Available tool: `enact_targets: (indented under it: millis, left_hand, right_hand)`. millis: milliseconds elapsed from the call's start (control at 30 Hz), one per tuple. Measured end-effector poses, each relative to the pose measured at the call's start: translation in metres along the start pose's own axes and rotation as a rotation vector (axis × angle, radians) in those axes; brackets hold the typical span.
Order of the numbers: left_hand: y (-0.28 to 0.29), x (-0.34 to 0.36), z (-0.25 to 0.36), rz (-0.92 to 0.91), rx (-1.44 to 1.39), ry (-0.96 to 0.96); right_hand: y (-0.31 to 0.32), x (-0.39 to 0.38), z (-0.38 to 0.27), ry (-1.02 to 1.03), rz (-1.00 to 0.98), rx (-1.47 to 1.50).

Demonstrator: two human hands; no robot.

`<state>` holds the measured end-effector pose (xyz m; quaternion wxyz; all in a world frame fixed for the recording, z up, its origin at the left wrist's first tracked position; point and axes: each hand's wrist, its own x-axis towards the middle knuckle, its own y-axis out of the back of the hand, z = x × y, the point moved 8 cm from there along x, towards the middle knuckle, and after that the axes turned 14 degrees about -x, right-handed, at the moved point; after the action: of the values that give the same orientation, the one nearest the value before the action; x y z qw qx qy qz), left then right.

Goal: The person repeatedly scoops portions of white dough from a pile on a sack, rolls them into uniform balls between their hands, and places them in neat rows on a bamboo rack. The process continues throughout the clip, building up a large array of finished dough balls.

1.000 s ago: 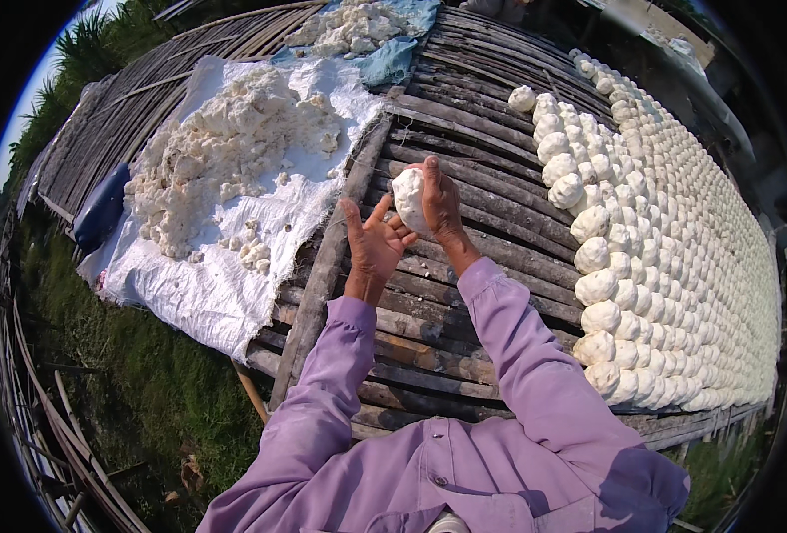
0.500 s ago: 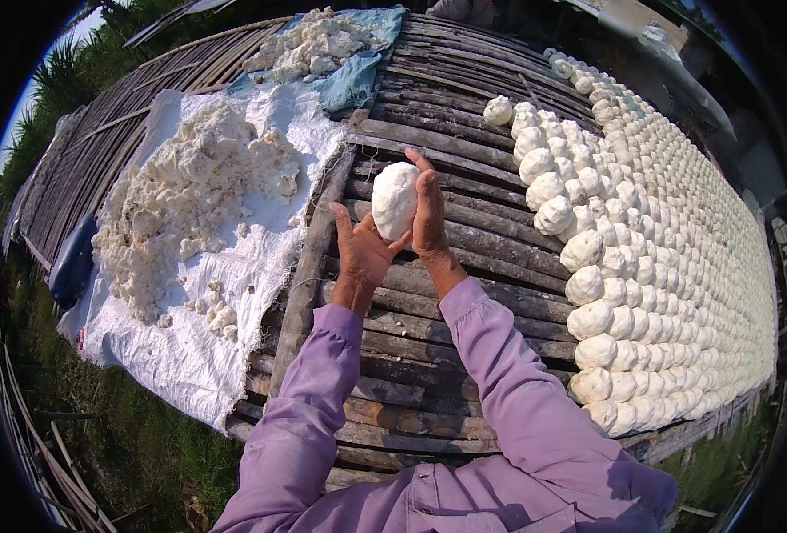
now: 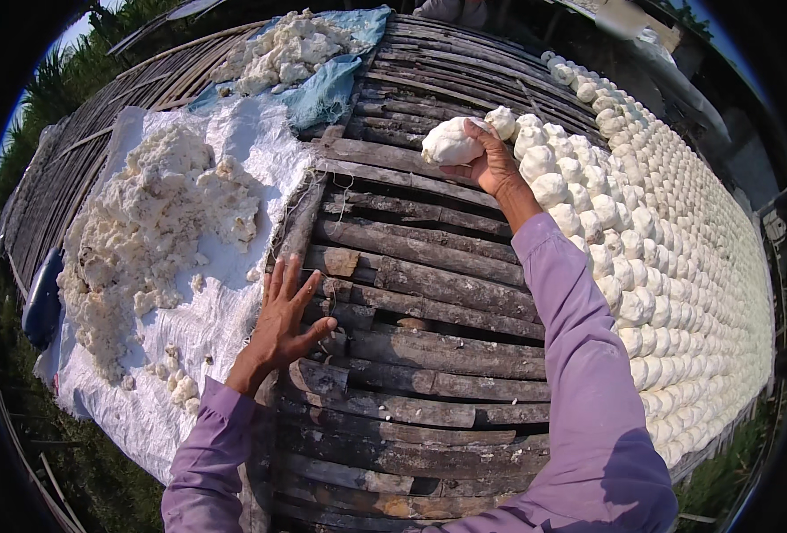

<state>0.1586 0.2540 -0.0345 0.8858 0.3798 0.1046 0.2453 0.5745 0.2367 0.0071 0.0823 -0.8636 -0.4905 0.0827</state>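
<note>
a slatted surface (image 3: pixel 438 351) of weathered grey-brown poles stretches from six to twelve o'clock, dark gaps between its slats. green grass (image 3: pixel 113 480) lies below at eight o'clock, leafy foliage (image 3: pixel 42 133) stands at ten under a sliver of pale sky (image 3: pixel 75 40). bright sunlight casts hard shadows.

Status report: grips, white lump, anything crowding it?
Right grip holding rounded white lump. Left grip empty, spread open by edge of white sheet. Row-end lump close beside held one.
</note>
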Motion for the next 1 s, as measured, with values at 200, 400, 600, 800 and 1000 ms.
enact_targets:
  millis: [200,400,600,800,1000]
  left_hand:
    - [-0.005,-0.012,-0.023,-0.004,0.084,-0.018]
    - [-0.005,-0.01,-0.021,-0.069,0.06,0.038]
    - [-0.005,-0.005,-0.023,-0.067,0.045,0.105]
    - [-0.007,-0.005,-0.024,-0.082,0.045,0.086]
    - [-0.006,-0.011,-0.022,-0.048,0.113,-0.023]
  right_hand:
    - [0.088,0.105,-0.032,0.262,0.43,-0.47]
    - [0.122,0.177,-0.015,0.495,0.666,-0.912]
    - [0.122,0.209,0.023,0.654,0.842,-1.522]
    - [0.123,0.213,0.019,0.303,0.533,-2.126]
    - [0.011,0.157,-0.03,0.387,0.301,-1.276]
